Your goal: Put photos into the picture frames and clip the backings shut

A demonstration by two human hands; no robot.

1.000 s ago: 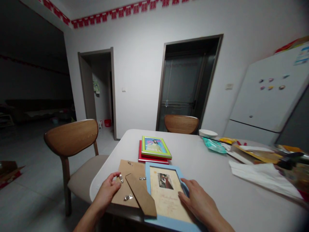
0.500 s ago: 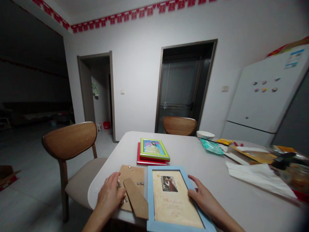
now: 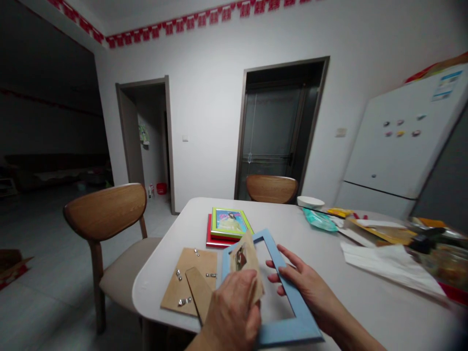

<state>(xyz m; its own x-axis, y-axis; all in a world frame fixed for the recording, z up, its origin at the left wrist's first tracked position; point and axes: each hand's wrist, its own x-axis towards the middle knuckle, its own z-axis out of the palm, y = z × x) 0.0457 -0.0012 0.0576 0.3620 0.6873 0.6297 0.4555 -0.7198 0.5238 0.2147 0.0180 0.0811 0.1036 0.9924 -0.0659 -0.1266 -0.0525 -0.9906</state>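
My right hand (image 3: 303,282) grips the right side of a light blue picture frame (image 3: 292,326), its thumb on the front and fingers reaching through the opening. The frame is tilted up off the table. In my left hand (image 3: 234,304) is a beige paper insert (image 3: 252,248) with a small printed photo, bent and partly out of the frame. The fingers are closed around its edge. To the left lies the brown backing board (image 3: 175,287) with metal clips and a stand leg (image 3: 199,292), partly covered by my left hand.
A green picture frame (image 3: 230,224) lies on a red frame (image 3: 214,240) farther back. At the right are a white bowl (image 3: 310,203), a teal packet (image 3: 320,220), white paper (image 3: 391,268) and a jar (image 3: 451,265). A wooden chair (image 3: 106,212) stands left.
My left hand has moved right from the backing board and pulled the paper insert up from the frame. The blue frame is now tilted up in my right hand.
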